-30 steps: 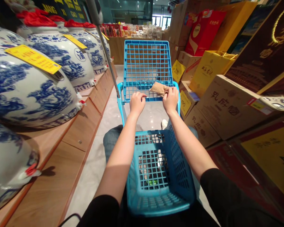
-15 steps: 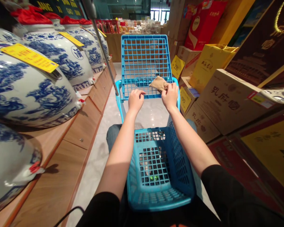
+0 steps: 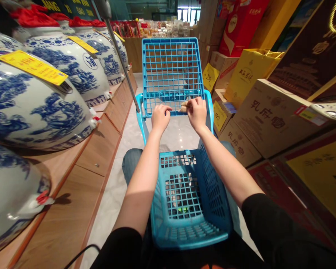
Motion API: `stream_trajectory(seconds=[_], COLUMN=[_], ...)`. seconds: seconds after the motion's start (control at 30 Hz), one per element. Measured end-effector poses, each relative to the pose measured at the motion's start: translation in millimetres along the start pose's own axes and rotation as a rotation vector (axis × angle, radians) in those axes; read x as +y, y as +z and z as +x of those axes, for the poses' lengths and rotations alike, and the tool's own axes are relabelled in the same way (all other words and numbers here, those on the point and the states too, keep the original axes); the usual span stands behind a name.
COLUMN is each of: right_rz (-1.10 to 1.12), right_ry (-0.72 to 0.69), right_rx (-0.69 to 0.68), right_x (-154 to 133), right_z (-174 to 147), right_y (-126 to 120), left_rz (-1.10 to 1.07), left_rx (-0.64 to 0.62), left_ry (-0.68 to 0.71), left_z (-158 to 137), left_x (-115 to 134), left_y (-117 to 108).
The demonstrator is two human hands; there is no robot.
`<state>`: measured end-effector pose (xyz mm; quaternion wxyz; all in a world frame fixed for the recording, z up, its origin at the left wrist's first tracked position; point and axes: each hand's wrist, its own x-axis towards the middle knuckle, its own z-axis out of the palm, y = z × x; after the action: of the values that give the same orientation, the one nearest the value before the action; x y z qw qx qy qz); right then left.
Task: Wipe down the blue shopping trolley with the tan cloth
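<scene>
A blue plastic shopping cart stands in front of me, with a grid-sided upper basket (image 3: 170, 67) ahead and a lower basket (image 3: 190, 231) between my legs. My left hand (image 3: 160, 118) is curled over the near rim of the upper basket, its fingers bent toward the right. In my right hand (image 3: 197, 114), near the right end of that same rim, is a tan cloth (image 3: 184, 107) bunched between the fingers; most of it is hidden by the hand. The two hands are apart, with part of the rim between them.
Large blue-and-white porcelain jars (image 3: 47, 101) with red cloth tops line a wooden ledge (image 3: 86, 160) on the left. A thin metal pole (image 3: 121, 56) rises from the cart's left side. Cardboard boxes (image 3: 271, 116) and a yellow gift bag (image 3: 248, 71) crowd the right.
My right hand has shifted slightly left along the rim. The cloth, spread out flat before, is now bunched small under the fingers. My left hand has stayed in place.
</scene>
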<state>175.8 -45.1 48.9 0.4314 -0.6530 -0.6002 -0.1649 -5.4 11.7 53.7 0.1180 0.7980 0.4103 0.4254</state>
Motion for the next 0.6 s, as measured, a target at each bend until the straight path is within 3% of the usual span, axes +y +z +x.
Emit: stream_trajectory(seconds=[0.13, 0.37, 0.6], right_rz=[0.03, -0.022, -0.045], right_ry=[-0.18, 0.017, -0.166], right_rx=[-0.155, 0.041, -0.183], right_x=[-15.7, 13.3, -20.0], right_z=[-3.0, 6.8, -1.9], right_y=[9.6, -0.5, 11.4], left_rz=[0.011, -0.01, 0.034], left_rx=[-0.001, 0.0, -0.003], left_ry=[0.004, -0.01, -0.005], left_z=[-0.5, -0.5, -1.4], left_x=[0.2, -0.6, 2.8], left_y=[-1.5, -3.2, -3.6])
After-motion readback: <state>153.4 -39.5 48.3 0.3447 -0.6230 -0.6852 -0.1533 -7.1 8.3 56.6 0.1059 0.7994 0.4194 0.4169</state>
